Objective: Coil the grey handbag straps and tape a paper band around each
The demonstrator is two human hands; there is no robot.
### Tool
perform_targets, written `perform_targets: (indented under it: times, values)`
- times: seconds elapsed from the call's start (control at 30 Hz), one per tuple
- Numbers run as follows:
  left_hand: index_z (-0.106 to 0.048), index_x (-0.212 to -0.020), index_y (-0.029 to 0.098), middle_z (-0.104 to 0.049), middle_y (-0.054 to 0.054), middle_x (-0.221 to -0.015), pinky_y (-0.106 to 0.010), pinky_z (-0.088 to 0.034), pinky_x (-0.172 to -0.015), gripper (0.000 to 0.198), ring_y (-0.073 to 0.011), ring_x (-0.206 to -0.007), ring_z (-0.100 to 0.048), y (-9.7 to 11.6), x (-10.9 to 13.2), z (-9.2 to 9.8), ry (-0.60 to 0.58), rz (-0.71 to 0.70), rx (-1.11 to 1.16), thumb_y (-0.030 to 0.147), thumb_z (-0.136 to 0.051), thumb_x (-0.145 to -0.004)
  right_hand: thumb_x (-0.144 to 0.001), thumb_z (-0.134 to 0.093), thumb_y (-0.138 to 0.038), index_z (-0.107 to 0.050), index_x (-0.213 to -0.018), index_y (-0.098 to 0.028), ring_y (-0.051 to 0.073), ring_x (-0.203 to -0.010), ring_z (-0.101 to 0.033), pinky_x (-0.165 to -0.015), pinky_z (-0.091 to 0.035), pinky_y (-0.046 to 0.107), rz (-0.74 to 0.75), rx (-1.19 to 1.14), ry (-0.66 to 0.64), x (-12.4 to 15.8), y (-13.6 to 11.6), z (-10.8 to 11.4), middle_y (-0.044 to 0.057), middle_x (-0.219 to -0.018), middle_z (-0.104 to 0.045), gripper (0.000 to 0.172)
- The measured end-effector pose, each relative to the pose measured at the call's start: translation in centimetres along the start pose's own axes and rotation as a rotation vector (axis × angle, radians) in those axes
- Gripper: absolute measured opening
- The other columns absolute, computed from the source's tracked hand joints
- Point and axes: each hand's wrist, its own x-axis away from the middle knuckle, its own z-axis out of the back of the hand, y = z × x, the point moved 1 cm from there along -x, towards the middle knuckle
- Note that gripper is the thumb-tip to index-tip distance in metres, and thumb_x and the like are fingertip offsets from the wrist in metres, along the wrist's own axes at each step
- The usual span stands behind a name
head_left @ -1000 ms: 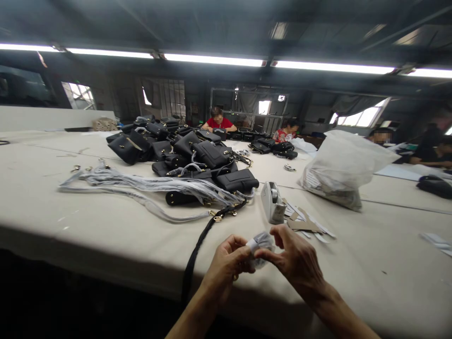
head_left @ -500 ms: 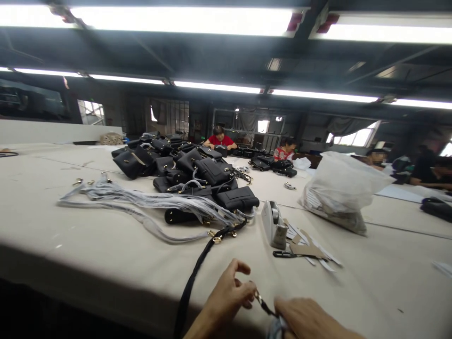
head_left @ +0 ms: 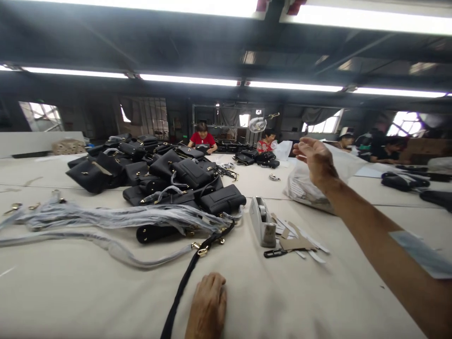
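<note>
A coiled strap in clear wrapping [head_left: 257, 124], with a gold clasp sticking out, hangs in mid-air over the far part of the table. My right hand [head_left: 316, 160] is raised with its arm stretched forward, fingers extended and apart from the coil. Down at the near side, my left hand [head_left: 207, 303] rests on the tabletop, its fingers loosely bent and nothing visible in them. Beside it runs a black strap [head_left: 183, 287] with gold clasps. Long straps in clear wrapping [head_left: 116, 217] lie in a bundle to the left.
Black handbags [head_left: 190, 172] are piled mid-table. A tape dispenser [head_left: 262, 223] stands right of them, near paper and cardboard scraps [head_left: 296, 238] and a black-handled tool [head_left: 275, 253]. A filled plastic bag [head_left: 300, 186] sits behind my right forearm. People [head_left: 202, 137] work across the table.
My right hand has swung up and forward from the near edge. The wrapped strap has left my hands and is in the air. My left hand has let go of its clasp and lowered.
</note>
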Motion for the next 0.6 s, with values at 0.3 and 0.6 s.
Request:
perform_targets:
  times: [0.3, 0.6]
  values:
    - [-0.054, -0.087, 0.021, -0.065, -0.004, -0.089, -0.042, -0.049, -0.077, 0.023, -0.0247, -0.082, -0.06, 1.3, -0.1, 0.5, -0.089, 0.075, -0.048, 0.001, -0.045, -0.085, -0.09, -0.056, -0.035, -0.073, -0.09, -0.016, 0.019, -0.067, -0.07, -0.065, -0.057, 0.031, -0.029, 0.048, -0.564, 11.2, 7.6, -14.8, 0.006, -0.075, -0.075, 0.026]
    - [-0.054, -0.084, 0.02, -0.066, -0.005, -0.088, -0.039, -0.048, -0.074, 0.023, -0.024, -0.083, -0.06, 1.1, 0.1, 0.3, -0.064, 0.07, -0.009, -0.001, -0.045, -0.082, -0.083, -0.057, -0.007, -0.075, -0.103, -0.02, 0.03, -0.107, -0.058, -0.094, -0.041, 0.044, 0.356, 0.373, -0.779, 13.5, 6.7, -26.0, 0.012, -0.108, -0.071, 0.031]
